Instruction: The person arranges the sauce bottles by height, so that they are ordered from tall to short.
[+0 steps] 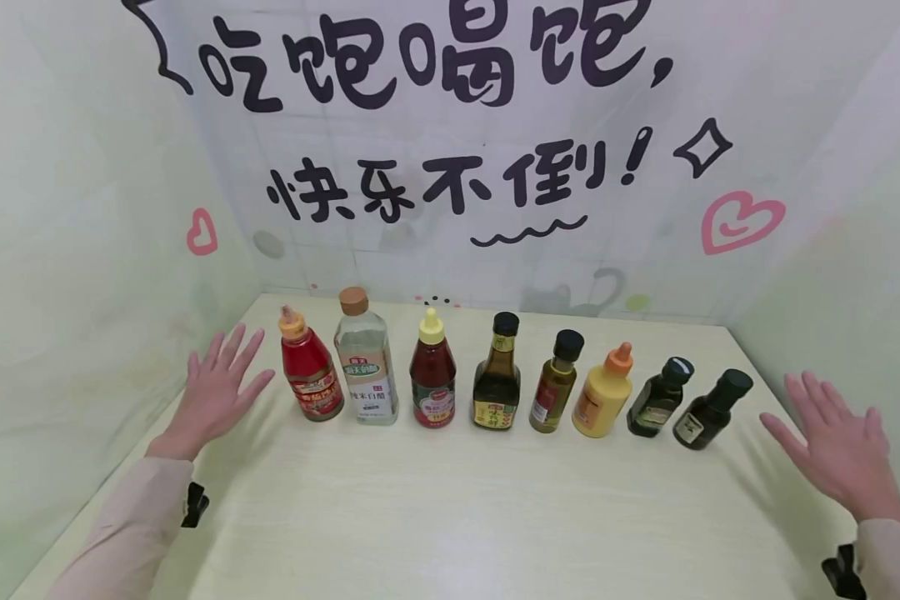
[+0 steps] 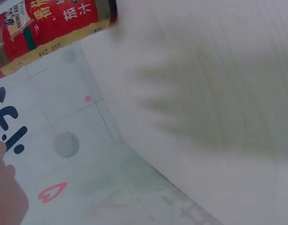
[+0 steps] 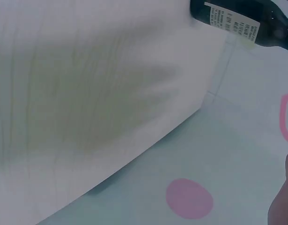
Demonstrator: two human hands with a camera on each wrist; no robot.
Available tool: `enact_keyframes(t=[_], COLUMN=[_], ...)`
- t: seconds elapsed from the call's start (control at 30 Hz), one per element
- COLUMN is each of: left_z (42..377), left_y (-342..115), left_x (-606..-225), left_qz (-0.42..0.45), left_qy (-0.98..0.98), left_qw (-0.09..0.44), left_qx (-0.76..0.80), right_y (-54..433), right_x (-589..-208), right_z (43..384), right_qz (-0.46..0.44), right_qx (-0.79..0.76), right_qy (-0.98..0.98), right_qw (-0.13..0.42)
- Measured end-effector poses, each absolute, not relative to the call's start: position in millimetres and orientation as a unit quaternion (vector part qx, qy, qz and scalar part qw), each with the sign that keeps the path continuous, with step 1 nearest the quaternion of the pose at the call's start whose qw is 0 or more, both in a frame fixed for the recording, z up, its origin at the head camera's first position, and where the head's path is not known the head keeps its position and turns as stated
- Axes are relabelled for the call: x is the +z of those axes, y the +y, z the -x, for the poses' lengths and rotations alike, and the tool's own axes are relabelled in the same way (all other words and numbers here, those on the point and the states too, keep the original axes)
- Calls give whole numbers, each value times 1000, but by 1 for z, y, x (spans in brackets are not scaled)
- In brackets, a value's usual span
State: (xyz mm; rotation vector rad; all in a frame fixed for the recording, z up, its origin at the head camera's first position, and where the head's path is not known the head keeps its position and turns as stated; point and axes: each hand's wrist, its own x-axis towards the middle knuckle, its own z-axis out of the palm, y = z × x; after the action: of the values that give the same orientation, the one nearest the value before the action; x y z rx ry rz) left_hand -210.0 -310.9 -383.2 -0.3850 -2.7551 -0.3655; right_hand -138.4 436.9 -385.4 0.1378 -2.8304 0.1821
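Observation:
With fingers spread straight, my left hand [image 1: 213,387] hovers over the table's left side, nearest the red sauce bottle with an orange cap [image 1: 311,371]. That bottle's red label [image 2: 50,28] shows in the left wrist view. On the right, my right hand [image 1: 836,442] is likewise spread and holds nothing. Closest to it is a small dark bottle with a black cap [image 1: 712,410], leaning in the head view; its white label [image 3: 233,23] appears in the right wrist view. Neither hand touches a bottle.
Between them a row holds a clear vinegar bottle [image 1: 367,367], a ketchup bottle [image 1: 432,375], a soy sauce bottle [image 1: 497,375], an oil-coloured bottle [image 1: 555,387], a yellow squeeze bottle [image 1: 602,396] and another dark bottle [image 1: 658,400]. Printed cloth walls [image 1: 450,267] enclose the pale table [image 1: 450,508].

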Motion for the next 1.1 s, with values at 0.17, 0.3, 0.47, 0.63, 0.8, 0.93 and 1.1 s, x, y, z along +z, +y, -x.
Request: enact_keyframes(t=[0.17, 0.3, 0.47, 0.63, 0.8, 0.93, 1.1], left_z=[210, 210, 210, 209, 209, 209, 210], left_y=[-308, -306, -302, -297, -292, -288, -282], left_x=[-372, -365, -359, -352, -344, -339, -334], left_qz=[143, 149, 155, 159, 162, 166, 176], left_qy=[-964, -961, -958, -954, -950, -948, -944], left_qw=[180, 188, 196, 202, 209, 211, 213], left_qx=[-133, -137, -144, -156, -165, -169, -181], right_y=[429, 422, 412, 401, 387, 373, 352], right_x=[-375, -367, -358, -348, -337, -328, -322], right_z=[139, 141, 144, 148, 152, 156, 162], right_qz=[-46, -52, -71, -93, -117, -136, -162], right_qx=[72, 68, 64, 81, 102, 109, 111], right_qy=[-984, -983, -982, -977, -970, -965, -958], right_qw=[153, 160, 161, 174, 188, 197, 207])
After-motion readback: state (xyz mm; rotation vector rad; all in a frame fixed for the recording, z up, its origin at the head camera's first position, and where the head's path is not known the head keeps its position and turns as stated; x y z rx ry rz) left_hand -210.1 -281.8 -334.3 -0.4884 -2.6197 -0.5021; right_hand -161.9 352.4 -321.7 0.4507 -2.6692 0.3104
